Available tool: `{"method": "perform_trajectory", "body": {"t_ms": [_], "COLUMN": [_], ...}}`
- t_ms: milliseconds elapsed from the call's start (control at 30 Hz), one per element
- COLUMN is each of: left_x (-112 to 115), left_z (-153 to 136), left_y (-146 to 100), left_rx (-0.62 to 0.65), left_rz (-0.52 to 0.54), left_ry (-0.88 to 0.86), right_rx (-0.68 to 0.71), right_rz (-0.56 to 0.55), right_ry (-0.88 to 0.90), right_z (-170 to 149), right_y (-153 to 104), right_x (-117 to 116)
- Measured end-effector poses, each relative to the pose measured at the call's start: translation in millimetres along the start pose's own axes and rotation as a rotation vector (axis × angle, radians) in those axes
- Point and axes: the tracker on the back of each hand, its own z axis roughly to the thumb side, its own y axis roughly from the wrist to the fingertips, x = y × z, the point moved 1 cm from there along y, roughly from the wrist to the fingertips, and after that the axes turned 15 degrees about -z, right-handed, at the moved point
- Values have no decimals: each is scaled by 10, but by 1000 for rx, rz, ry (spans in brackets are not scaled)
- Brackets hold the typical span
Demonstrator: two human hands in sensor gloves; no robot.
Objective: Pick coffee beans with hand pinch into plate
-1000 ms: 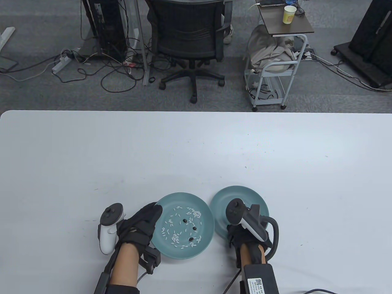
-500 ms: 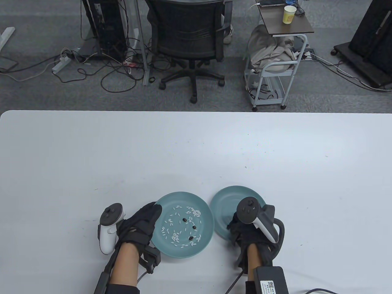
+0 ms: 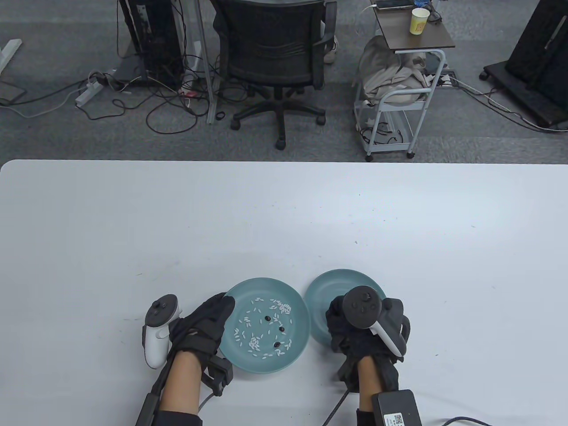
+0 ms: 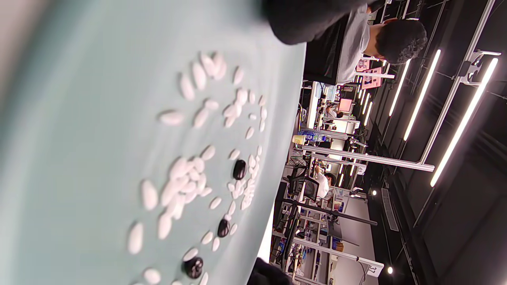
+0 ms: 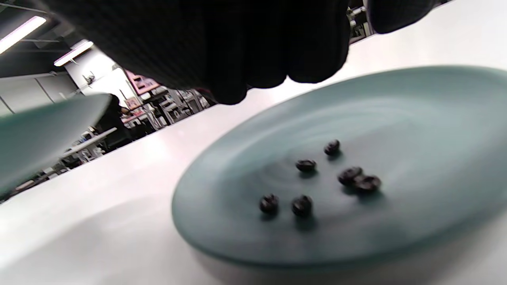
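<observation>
A smooth white bench (image 3: 284,213) holds two round, glossy teal plates. The gloved left hand (image 3: 205,327) rests flat, fingers spread, touching the left plate's (image 3: 230,355) rim; that plate holds pale oval grains (image 3: 254,342) and three dark beans (image 3: 281,329). The right hand (image 3: 355,333) hovers curled over the right plate (image 5: 396,103), where six beans (image 5: 305,165) lie; whether it holds anything cannot be told.

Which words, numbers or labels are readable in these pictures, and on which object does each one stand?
No text can be quoted with certainty.
Label on the black box near the table view's bottom edge: a QR code and small print, too small to read.
Yellow paper cup: printed pattern, blurred.
White tag in the left wrist view: perhaps "37", sideways, uncertain.
Pink posters: blurred.
</observation>
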Motion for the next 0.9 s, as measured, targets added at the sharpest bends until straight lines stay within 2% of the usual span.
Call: {"method": "perform_trajectory", "body": {"t_ms": [133, 400, 900], "left_x": [7, -5, -2], "left_z": [11, 9, 12], "left_y": [9, -2, 1], "left_rx": [2, -3, -3], "left_rz": [-6, 3, -4], "left_ry": [4, 3, 15], "right_rx": [94, 276, 360], "right_rz": [-56, -40, -4], "right_ry": [40, -5, -205], "right_z": [229, 736, 999], "right_y": [-44, -196, -294], "right_x": [86, 14, -212]}}
